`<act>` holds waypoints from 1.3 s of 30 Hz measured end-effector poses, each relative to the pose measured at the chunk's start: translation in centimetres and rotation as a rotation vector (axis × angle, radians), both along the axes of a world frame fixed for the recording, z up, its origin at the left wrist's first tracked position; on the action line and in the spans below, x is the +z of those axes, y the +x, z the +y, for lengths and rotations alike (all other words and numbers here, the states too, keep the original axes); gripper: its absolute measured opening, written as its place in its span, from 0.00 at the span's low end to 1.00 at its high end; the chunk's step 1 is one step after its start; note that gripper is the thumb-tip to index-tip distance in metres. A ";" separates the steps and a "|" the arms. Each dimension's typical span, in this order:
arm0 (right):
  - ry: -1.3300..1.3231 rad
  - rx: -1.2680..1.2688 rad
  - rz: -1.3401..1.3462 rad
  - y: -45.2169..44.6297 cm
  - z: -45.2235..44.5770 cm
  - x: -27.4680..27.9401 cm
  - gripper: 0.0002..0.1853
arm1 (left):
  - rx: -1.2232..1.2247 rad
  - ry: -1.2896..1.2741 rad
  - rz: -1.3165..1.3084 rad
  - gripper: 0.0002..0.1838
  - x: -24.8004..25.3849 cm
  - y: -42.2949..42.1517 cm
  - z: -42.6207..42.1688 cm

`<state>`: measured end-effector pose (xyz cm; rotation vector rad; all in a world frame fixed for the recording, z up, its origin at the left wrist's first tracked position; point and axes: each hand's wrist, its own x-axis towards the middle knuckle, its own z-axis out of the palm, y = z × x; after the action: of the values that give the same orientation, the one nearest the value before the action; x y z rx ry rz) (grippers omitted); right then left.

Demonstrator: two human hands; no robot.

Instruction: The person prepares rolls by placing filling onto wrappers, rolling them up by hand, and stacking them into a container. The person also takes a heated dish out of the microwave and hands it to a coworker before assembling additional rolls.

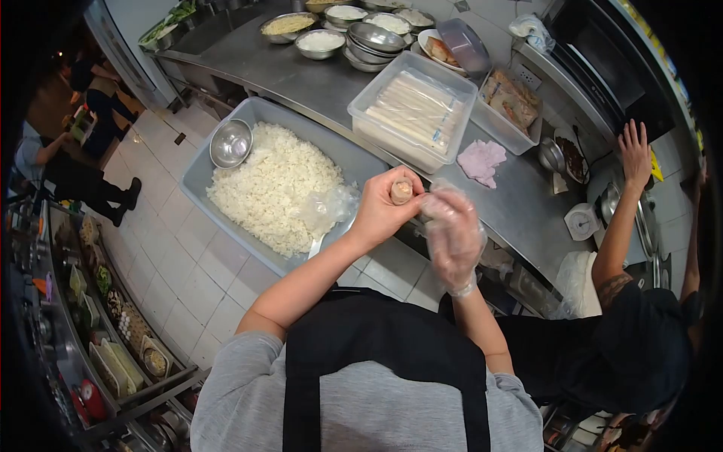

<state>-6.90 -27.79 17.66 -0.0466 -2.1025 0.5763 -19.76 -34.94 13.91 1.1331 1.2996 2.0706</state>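
My bare left hand [380,207] is closed around a small pale rolled piece [401,190], whose round end faces up. Close beside it, my right hand [454,233] wears a clear plastic glove, blurred at the fingers, which touch or nearly touch the left fingertips. Left of both hands is a large grey tub [197,169] of white rice [275,184], with a metal bowl [230,144] on the rice, a crumpled clear plastic bag [330,208] and a white utensil handle [316,245]. Beyond my hands, a clear container [360,113] holds long pale rolls [414,102].
A pink cloth [482,163] lies on the steel counter [520,203]. Stacked metal bowls [376,38] and a second container [520,139] stand farther back. A white scale [581,221] is at the right, near a co-worker's arm [621,218]. Other people are at far left.
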 end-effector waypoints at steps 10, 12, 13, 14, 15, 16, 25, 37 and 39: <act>0.386 -0.202 -0.056 -4.1 -2.6 -0.2 0.17 | -0.011 0.061 -0.060 0.04 0.3 -1.7 -1.8; 0.336 -0.201 -0.095 -4.3 -2.9 0.4 0.15 | -0.054 0.059 -0.085 0.03 0.3 -1.8 -1.7; 0.335 -0.212 -0.097 -4.4 -3.0 0.8 0.15 | -0.064 0.045 -0.049 0.03 0.3 -2.0 -1.5; 0.323 -0.213 -0.164 -4.4 -3.0 1.3 0.14 | -0.074 0.034 -0.014 0.03 0.4 -2.1 -1.4; 0.311 -0.213 -0.232 -4.4 -3.0 1.6 0.12 | -0.085 0.035 -0.015 0.03 0.4 -2.1 -1.4; 0.313 -0.223 -0.235 -4.3 -2.5 1.5 0.12 | -0.106 -0.002 -0.020 0.02 0.4 -2.3 -1.4; -0.115 0.167 -0.053 -2.2 -0.7 0.4 0.17 | -0.304 -0.028 -0.130 0.12 2.2 -1.8 -1.2; -0.351 0.157 0.072 -1.7 0.7 -0.2 0.23 | -0.511 -0.058 -0.151 0.09 2.0 -2.4 -0.5; -0.227 0.177 -0.021 -1.4 0.8 -0.1 0.23 | -0.614 -0.068 -0.245 0.06 2.7 -2.2 -0.7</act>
<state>-8.27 -27.01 17.60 0.0054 -2.0658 0.9228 -21.92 -35.67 16.64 1.0421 0.7709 1.6284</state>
